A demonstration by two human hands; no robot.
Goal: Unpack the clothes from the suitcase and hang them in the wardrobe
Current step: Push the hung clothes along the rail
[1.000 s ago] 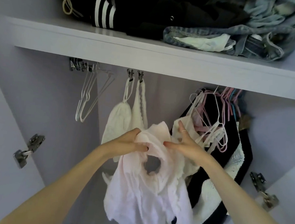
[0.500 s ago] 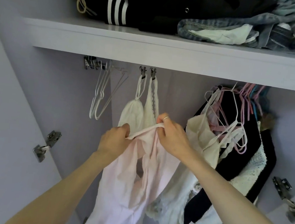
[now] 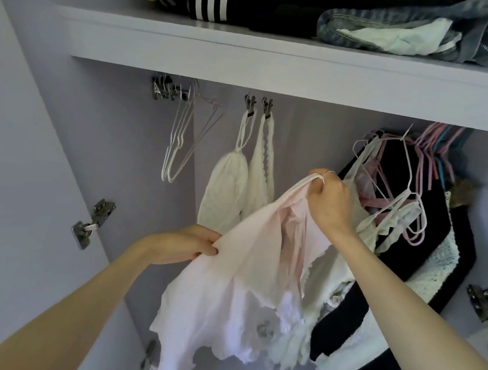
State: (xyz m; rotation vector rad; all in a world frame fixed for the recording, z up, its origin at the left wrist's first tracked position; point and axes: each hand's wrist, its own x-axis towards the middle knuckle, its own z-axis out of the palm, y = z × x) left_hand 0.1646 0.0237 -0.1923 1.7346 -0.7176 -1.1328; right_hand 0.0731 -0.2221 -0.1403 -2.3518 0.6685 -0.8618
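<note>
Far left under the shelf [image 3: 280,64], empty hangers [image 3: 180,144] dangle, with two white tops on clips [image 3: 258,104] just right of them. My left hand [image 3: 187,243] pinches the low edge of the pale pink top [image 3: 243,263], which slants up and right to my right hand [image 3: 330,200], clenched round its strap. The top spans both hands in front of the wardrobe; the free hangers lie up-left, nearer my left hand, I judge. Right: crowded dark clothes [image 3: 413,234].

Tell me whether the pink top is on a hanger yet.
Not yet. The pink top hangs from both hands: right hand pinches its strap, left hand grips its edge.
</note>
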